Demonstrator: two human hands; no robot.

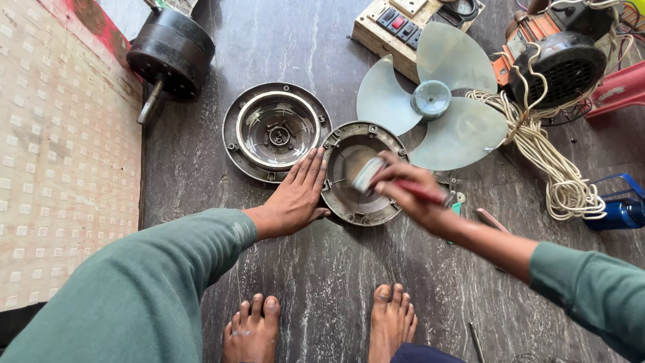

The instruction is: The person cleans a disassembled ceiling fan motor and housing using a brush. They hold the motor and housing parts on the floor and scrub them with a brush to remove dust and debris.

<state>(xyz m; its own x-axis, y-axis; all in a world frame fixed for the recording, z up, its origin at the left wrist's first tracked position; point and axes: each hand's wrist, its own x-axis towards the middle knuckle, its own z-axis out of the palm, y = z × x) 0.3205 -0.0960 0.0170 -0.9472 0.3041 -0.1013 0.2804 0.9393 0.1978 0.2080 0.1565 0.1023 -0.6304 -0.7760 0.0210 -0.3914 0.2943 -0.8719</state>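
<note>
My left hand (295, 195) lies flat on the dark floor, fingers spread, its fingertips against the left rim of a round metal motor cover (349, 202). My right hand (411, 191) is closed on a brush with a red handle (423, 193); its blurred bristle end (368, 175) sits inside the cover's bowl. A second, larger round motor housing (277, 131) with a shiny inner ring lies just left of it, beyond my left fingertips.
A grey three-blade fan (437, 101) lies behind the cover. A coil of white cord (551, 168), a black motor (171, 50), a switchboard box (396, 27), another motor (564, 64) and a blue object (621, 208) surround them. A patterned mat (60, 154) lies left. My bare feet (316, 326) are below.
</note>
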